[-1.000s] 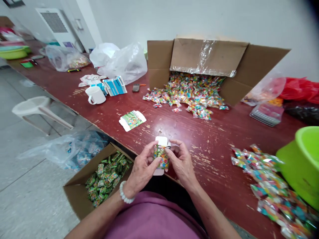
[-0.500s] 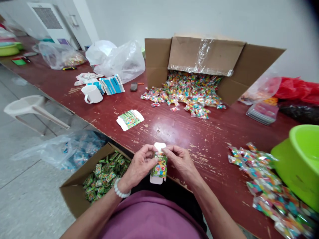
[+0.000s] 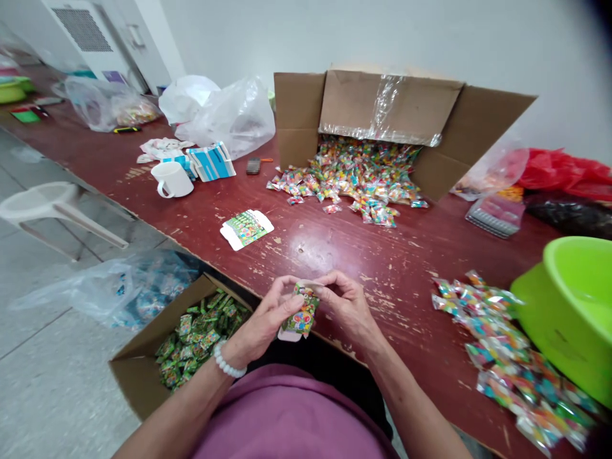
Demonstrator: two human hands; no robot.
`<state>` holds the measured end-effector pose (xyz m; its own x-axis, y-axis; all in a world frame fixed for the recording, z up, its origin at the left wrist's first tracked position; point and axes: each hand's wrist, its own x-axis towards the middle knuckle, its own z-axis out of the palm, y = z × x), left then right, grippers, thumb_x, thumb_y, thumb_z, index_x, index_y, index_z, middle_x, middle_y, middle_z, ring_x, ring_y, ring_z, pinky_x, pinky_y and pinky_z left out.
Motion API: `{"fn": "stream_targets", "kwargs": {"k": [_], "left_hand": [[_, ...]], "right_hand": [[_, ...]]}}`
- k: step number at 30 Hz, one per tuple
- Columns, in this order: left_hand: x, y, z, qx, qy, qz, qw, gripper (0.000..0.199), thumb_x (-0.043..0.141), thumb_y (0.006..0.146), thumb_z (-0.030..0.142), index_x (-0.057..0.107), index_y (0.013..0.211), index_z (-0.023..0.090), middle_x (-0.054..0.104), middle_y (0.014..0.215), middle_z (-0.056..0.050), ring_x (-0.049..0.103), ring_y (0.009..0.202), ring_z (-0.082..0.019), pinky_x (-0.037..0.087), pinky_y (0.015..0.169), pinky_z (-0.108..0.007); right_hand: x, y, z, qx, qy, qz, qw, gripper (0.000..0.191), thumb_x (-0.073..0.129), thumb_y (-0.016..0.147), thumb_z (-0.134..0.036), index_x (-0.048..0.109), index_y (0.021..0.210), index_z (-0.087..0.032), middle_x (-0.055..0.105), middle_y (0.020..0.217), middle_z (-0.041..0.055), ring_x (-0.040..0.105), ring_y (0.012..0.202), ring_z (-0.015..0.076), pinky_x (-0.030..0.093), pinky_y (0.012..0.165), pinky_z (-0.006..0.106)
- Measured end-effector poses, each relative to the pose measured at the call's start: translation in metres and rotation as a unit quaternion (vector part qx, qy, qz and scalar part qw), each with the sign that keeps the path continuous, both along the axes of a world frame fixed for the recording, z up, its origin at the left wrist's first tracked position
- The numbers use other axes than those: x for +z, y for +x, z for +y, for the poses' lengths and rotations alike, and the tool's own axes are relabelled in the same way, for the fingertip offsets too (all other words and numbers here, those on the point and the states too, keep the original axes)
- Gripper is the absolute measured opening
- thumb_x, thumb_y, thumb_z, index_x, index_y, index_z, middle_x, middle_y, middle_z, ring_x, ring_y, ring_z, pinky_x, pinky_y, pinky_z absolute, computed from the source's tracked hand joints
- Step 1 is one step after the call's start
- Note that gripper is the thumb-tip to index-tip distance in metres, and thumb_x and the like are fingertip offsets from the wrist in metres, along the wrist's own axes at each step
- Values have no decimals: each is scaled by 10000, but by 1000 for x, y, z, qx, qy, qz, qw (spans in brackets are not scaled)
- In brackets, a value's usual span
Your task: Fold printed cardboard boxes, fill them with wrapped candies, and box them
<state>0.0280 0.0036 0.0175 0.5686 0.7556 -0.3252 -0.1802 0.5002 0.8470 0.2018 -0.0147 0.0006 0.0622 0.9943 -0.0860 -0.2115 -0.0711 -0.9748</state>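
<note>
A small green printed box (image 3: 304, 313) is between my two hands at the table's front edge, its lower end flap hanging out white. My left hand (image 3: 275, 312) grips its left side, with the thumb across the front. At the top flap, the fingers of my right hand (image 3: 347, 303) pinch the right corner. Farther back on the table lies a flat green and white carton (image 3: 247, 229). Below on the left, a cardboard box (image 3: 143, 363) holds several small green packets (image 3: 196, 341).
An open carton (image 3: 392, 105) spills wrapped candies (image 3: 363, 178) at the back. More candies (image 3: 502, 350) lie beside a green basin (image 3: 564, 312) on the right. A white mug (image 3: 173, 180), plastic bags (image 3: 234, 118) and a stool (image 3: 57, 204) are left.
The small box has tilted, and its top flap, upright before, is now folded over under my fingers. The whole view has shifted slightly.
</note>
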Motion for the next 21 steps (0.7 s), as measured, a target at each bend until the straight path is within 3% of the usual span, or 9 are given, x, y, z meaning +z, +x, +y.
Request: {"fn": "stream_targets", "kwargs": {"k": [2, 5, 10, 13, 17, 21], "left_hand": [[-2, 3, -2, -34, -53, -4, 998, 439, 593, 905, 528, 503, 1191, 208, 688, 879, -49, 681, 612, -170, 539, 576, -289], [-6, 7, -4, -6, -79, 24, 997, 529, 492, 912, 633, 588, 1111, 152, 689, 779, -63, 629, 485, -146, 493, 480, -254], [-10, 10, -2, -1, -53, 58, 997, 611, 480, 882, 695, 663, 1022, 129, 691, 746, -64, 604, 454, -125, 447, 437, -220], [-13, 11, -2, -8, -30, 71, 997, 653, 472, 862, 732, 687, 918, 117, 681, 711, -65, 584, 434, -113, 422, 420, -207], [-18, 10, -2, -28, -8, 75, 997, 706, 423, 866, 756, 682, 759, 108, 623, 611, -53, 556, 415, -104, 403, 414, -198], [-16, 10, -1, -20, 13, 92, 995, 719, 422, 873, 748, 703, 794, 91, 631, 624, -63, 558, 415, -103, 420, 421, -200]], "right_hand": [[1, 0, -2, 7, 30, -47, 998, 196, 723, 842, -414, 697, 855, -220, 705, 763, 10, 612, 610, 150, 497, 599, 280], [4, 1, -5, 24, 79, -127, 988, 224, 666, 888, -429, 716, 832, -218, 724, 851, 37, 659, 750, 182, 520, 701, 304], [8, 0, -3, 35, 24, -128, 991, 227, 701, 852, -426, 702, 858, -199, 758, 870, 44, 656, 598, 152, 527, 603, 292], [7, 1, 0, 47, 21, -153, 987, 223, 713, 839, -402, 715, 907, -190, 747, 766, 28, 656, 556, 146, 515, 561, 271], [6, 3, 4, 61, -18, -107, 992, 231, 704, 842, -404, 698, 840, -174, 716, 668, 13, 652, 515, 146, 494, 521, 256], [10, 4, 5, 76, -38, -48, 995, 246, 716, 836, -422, 671, 833, -180, 710, 654, 9, 648, 486, 156, 470, 486, 254]]}}
